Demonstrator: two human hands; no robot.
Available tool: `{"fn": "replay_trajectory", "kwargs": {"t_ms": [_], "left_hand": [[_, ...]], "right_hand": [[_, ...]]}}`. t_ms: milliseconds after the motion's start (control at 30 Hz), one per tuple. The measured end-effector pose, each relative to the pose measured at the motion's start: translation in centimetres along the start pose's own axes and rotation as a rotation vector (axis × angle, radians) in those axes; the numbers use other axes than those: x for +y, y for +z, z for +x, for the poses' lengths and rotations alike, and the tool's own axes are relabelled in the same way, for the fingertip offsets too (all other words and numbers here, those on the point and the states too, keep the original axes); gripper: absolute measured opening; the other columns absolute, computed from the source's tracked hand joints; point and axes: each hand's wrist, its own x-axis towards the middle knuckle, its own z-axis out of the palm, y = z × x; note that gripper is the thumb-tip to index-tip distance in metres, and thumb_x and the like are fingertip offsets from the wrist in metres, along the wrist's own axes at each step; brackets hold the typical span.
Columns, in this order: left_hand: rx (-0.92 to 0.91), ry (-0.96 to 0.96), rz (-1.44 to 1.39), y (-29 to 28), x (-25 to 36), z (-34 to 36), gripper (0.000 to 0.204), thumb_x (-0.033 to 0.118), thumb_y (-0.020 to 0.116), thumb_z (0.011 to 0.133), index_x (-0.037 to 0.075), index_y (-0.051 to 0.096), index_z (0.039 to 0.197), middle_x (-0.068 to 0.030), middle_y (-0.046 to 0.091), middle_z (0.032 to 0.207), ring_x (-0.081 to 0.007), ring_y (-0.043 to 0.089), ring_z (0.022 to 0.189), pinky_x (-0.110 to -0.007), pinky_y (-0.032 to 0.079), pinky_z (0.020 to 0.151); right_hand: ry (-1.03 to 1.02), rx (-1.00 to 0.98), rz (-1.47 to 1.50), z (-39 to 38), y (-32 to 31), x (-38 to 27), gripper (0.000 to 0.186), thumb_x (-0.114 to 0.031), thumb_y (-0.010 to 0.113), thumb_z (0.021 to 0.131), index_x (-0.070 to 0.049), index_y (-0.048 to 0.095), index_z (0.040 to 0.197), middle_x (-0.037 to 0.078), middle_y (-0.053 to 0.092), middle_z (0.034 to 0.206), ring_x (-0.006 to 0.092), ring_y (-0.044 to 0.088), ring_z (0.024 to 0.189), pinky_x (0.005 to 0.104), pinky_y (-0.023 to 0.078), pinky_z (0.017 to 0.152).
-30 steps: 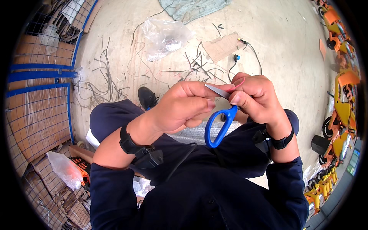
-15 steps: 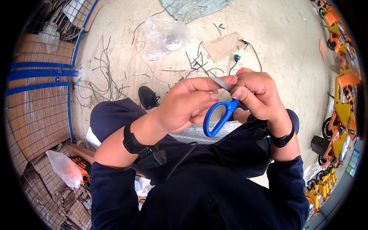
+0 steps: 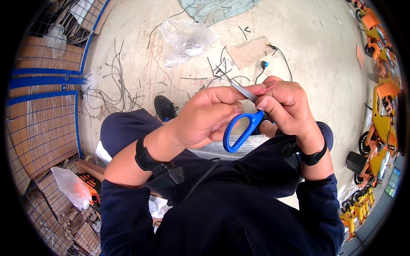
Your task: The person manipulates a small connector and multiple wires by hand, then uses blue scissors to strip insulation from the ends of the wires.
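Observation:
Blue-handled scissors hang tilted in front of me, one handle loop low and the grey blade pointing up and left. My right hand is closed round them, its thumb pressed where the blade meets the handle. From the left, my left hand reaches in with curled fingers, its index finger stretched behind the blade. A thin red wire bends between that fingertip and my right index finger. How my left fingers grip the wire is partly hidden by the blade.
Cut black wires and red scraps litter the floor. Beyond my hands are a clear plastic bag, a cardboard piece and a blue-tipped connector. A blue mesh cage stands left; yellow-orange machines line the right.
The red wire's end, which stuck up between my fingers, now curves to the right. My left index fingertip and the scissors have shifted slightly; the handle loop swung a little left.

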Motion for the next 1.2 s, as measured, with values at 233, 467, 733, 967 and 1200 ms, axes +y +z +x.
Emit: {"fn": "replay_trajectory", "kwargs": {"t_ms": [233,467,733,967,1200], "left_hand": [[-0.121,-0.011,0.105,-0.8,0.0,-0.4,0.046,-0.004,0.044,0.088,-0.007,0.043,0.134,-0.0058,0.057,0.072,-0.0039,0.041,0.048,-0.018,0.029,0.041],[-0.171,-0.029,0.063,-1.1,-0.6,-0.4,0.054,-0.004,0.046,0.088,0.0,0.037,0.141,-0.0021,0.05,0.065,-0.0042,0.037,0.046,-0.018,0.026,0.041],[-0.052,0.075,0.13,0.2,-0.2,0.2,0.052,0.003,0.045,0.092,-0.004,0.032,0.141,0.002,0.041,0.06,-0.0037,0.033,0.044,-0.018,0.025,0.041],[-0.097,0.049,0.066,-0.3,0.0,0.0,0.039,0.003,0.044,0.093,0.0,0.049,0.132,0.0036,0.046,0.064,-0.0004,0.034,0.048,-0.017,0.027,0.041],[0.027,0.058,0.177,0.2,-0.2,0.0,0.041,0.006,0.047,0.094,-0.003,0.045,0.134,0.0003,0.051,0.064,-0.0025,0.038,0.046,-0.018,0.028,0.042]], "right_hand": [[0.153,-0.063,0.238,-0.4,-0.3,-0.9,0.02,-0.018,0.065,0.089,-0.001,0.068,0.079,0.007,0.062,0.065,0.0168,0.057,0.064,0.0292,0.047,0.061],[0.149,-0.062,0.351,-0.5,-0.7,-0.6,0.024,-0.018,0.064,0.09,0.001,0.065,0.076,0.006,0.057,0.06,0.0163,0.063,0.07,0.0305,0.049,0.066],[0.03,-0.078,-0.007,-0.1,-0.7,-0.3,0.02,-0.019,0.066,0.086,-0.004,0.064,0.073,0.007,0.057,0.059,0.0243,0.057,0.06,0.0318,0.046,0.063],[-0.038,-0.022,0.018,-0.1,0.2,0.3,0.018,-0.02,0.068,0.085,-0.006,0.066,0.075,0.005,0.059,0.061,0.0244,0.056,0.059,0.0328,0.046,0.064],[-0.04,-0.019,-0.019,-0.1,0.1,0.3,0.018,-0.021,0.067,0.085,-0.006,0.066,0.075,0.006,0.06,0.061,0.0249,0.055,0.056,0.0323,0.046,0.063]]}}
